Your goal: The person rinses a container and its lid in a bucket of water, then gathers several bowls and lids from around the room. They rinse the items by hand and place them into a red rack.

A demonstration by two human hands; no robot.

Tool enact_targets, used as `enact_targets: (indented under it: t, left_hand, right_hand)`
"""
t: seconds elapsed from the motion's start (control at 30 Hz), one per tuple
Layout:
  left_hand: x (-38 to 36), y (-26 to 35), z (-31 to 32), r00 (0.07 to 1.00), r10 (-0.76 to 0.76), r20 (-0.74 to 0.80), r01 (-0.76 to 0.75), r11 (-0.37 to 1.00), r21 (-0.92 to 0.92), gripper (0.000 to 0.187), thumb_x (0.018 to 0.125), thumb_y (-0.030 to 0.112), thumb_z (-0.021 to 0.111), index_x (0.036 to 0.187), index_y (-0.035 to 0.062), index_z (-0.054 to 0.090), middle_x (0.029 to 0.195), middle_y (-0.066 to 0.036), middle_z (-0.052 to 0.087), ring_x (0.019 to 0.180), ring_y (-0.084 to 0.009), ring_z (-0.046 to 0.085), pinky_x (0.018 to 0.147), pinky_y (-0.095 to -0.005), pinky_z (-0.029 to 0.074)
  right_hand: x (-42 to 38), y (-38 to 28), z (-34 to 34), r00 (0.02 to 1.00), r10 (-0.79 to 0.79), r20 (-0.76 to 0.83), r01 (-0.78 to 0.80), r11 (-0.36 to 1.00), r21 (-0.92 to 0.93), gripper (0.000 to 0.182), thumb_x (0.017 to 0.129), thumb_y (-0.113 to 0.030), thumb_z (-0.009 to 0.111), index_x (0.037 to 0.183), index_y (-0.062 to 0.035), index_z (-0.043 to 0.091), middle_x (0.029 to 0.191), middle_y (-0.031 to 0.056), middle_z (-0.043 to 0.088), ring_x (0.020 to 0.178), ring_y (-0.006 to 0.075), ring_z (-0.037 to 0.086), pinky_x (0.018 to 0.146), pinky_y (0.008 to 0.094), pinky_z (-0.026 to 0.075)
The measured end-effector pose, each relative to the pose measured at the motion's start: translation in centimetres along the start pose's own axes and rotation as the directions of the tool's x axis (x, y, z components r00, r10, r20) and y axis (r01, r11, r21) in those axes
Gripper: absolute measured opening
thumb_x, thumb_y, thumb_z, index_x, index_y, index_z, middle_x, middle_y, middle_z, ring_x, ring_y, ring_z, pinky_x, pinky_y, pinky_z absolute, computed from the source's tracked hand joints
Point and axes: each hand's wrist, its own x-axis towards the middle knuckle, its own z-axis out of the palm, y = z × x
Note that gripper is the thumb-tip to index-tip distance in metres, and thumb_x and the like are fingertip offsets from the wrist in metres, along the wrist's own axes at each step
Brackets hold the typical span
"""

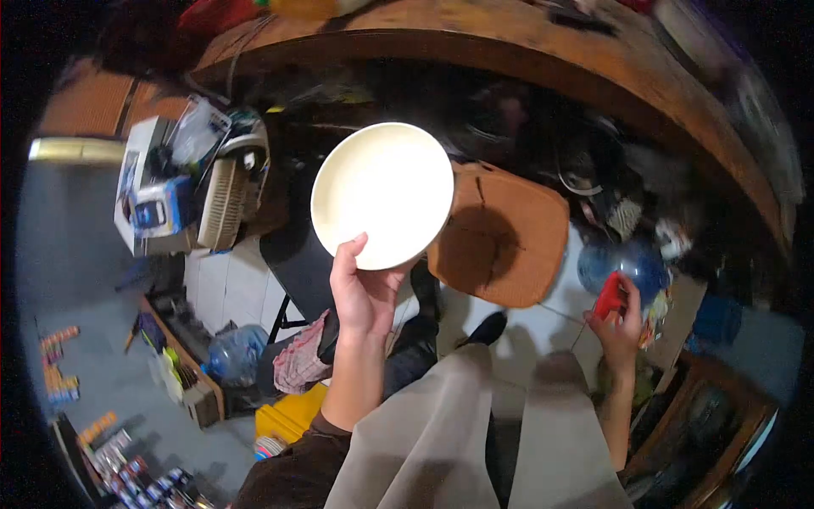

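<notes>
A round cream-coloured plate or shallow bowl [383, 195] is held up near the middle of the view. My left hand [366, 293] grips its lower edge, thumb on the inner face and the other fingers behind it. Off to the right, my right hand [619, 318] is closed around a small red object [607, 297], whose exact kind I cannot make out. Past that hand is a blue translucent rounded container [638, 265]. A brown seat [517, 242] stands between the hands, just right of the plate.
A curved wooden table edge [475, 53] spans the top. At the left, a white box [136, 182] stands near a beige basket [225, 204]. A large water bottle [237, 355], checked cloth [299, 356] and yellow item [288, 417] are lower left. A wooden frame [678, 433] is lower right.
</notes>
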Motion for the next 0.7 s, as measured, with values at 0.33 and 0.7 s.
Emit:
enact_targets:
  t: [0.33,0.7]
  left_hand:
    - [6.8,11.5,-6.9,0.965,0.195,-0.173,-0.197,0.980,0.007,0.048,0.083,0.029,0.043,0.120,0.0013,0.032,0.112,-0.016,0.046,0.099,-0.0271,0.051,0.075,-0.0382,0.049]
    - [25.7,34.2,2.0,0.815,0.436,0.381,-0.542,0.807,0.234,0.042,0.090,0.024,0.026,0.124,-0.0018,0.025,0.121,-0.021,0.036,0.108,-0.0346,0.041,0.091,-0.0408,0.039]
  right_hand:
    - [7.5,-14.1,13.6,0.793,-0.524,0.311,0.479,0.851,0.213,0.072,0.050,-0.020,0.077,0.111,-0.0060,0.041,0.116,0.0144,0.043,0.104,0.0308,0.045,0.086,0.0362,0.038]
    - [15.4,-37.7,27.4,0.477,-0.876,0.071,0.769,0.455,0.449,0.048,0.059,-0.020,0.072,0.099,-0.0060,0.047,0.114,0.0184,0.043,0.101,0.0350,0.045,0.086,0.0390,0.038]
